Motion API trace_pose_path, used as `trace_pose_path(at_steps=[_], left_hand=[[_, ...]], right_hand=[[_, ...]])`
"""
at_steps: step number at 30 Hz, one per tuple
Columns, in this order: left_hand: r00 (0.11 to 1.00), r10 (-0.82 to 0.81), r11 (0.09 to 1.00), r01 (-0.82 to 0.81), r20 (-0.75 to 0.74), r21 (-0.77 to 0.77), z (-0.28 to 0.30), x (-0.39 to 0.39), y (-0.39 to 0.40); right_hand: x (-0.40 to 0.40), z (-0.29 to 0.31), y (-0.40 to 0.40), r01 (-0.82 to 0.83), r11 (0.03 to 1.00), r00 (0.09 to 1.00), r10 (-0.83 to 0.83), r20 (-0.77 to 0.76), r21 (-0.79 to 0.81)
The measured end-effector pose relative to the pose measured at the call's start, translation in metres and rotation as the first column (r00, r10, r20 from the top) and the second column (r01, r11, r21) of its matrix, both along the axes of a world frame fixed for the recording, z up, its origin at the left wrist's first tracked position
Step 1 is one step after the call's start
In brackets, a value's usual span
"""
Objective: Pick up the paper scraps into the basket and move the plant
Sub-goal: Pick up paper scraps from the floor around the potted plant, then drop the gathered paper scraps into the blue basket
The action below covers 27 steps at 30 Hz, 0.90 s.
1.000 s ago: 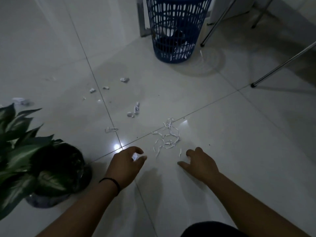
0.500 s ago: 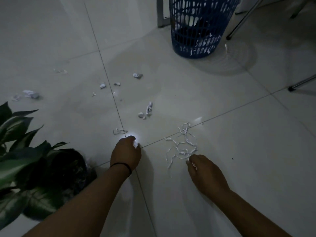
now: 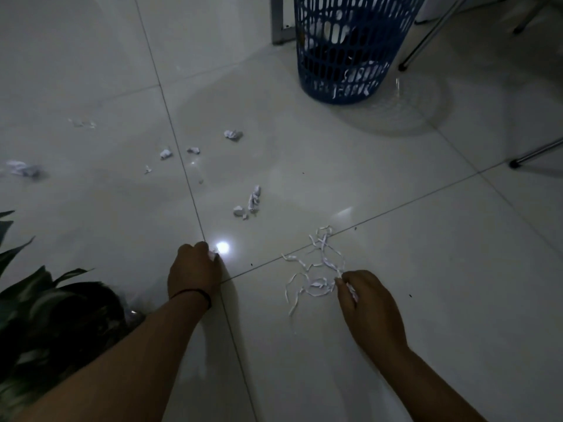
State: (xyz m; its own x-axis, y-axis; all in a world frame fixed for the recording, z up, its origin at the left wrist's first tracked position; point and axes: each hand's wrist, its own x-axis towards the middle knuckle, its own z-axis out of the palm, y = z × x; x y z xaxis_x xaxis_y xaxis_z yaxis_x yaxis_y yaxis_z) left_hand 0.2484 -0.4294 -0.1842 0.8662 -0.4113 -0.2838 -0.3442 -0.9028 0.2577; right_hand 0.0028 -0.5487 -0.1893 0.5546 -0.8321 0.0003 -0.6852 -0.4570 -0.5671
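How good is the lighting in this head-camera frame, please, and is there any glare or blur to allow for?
Head view: dim overall, with one small bright glare spot on the glossy floor tile beside the left hand; the plant at the lower left is dark and smeared; wide-angle distortion bends the tile seams; the paper strips stay legible.

The floor (image 3: 396, 300) is glossy, smooth tile, pale and mirror-like, throwing back a bright spot of light near the left hand. The basket (image 3: 350, 56) at the far right looks like blue moulded plastic, an open lattice with a slight sheen. The strips (image 3: 320, 269) near the right hand are thin white paper, curled and matt; the scraps (image 3: 233, 134) further off are crumpled paper. The chair legs (image 3: 536, 152) at the right look like polished metal with dark tips.
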Motion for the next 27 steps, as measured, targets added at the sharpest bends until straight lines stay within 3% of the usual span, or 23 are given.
trace_pose_path(at_steps=[4, 8, 16, 18, 20, 24, 27], left_hand=[[1.0, -0.014, 0.995, 0.012, -0.018, -0.097, 0.002, -0.02, 0.001], [0.995, -0.083, 0.962, 0.067, -0.049, -0.265, 0.01, -0.045, -0.007], [0.983, 0.003, 0.912, -0.078, -0.185, -0.402, 0.025, -0.06, -0.003], [0.973, 0.054, 0.901, -0.144, -0.224, -0.408, 0.035, -0.061, -0.003], [0.982, 0.035, 0.91, -0.108, -0.184, -0.399, 0.041, -0.061, -0.002], [0.988, 0.033, 0.93, -0.085, -0.151, -0.357, 0.072, -0.06, -0.003], [0.977, 0.064, 0.915, -0.139, -0.205, -0.379, 0.102, -0.056, -0.006]], right_hand=[[0.008, 0.007, -0.014, -0.023, 0.999, 0.999, 0.022, -0.031, -0.044], [0.024, 0.012, -0.027, -0.178, 0.977, 0.973, 0.157, -0.171, -0.117], [0.041, -0.019, -0.015, -0.472, 0.879, 0.792, 0.387, -0.472, -0.073], [0.037, -0.017, -0.019, -0.531, 0.844, 0.772, 0.444, -0.456, -0.077], [0.035, -0.013, -0.021, -0.529, 0.846, 0.786, 0.459, -0.415, -0.066], [0.042, 0.016, -0.04, -0.336, 0.932, 0.886, 0.362, -0.29, 0.137], [0.047, 0.059, -0.055, -0.182, 0.94, 0.963, 0.23, -0.142, 0.287]])
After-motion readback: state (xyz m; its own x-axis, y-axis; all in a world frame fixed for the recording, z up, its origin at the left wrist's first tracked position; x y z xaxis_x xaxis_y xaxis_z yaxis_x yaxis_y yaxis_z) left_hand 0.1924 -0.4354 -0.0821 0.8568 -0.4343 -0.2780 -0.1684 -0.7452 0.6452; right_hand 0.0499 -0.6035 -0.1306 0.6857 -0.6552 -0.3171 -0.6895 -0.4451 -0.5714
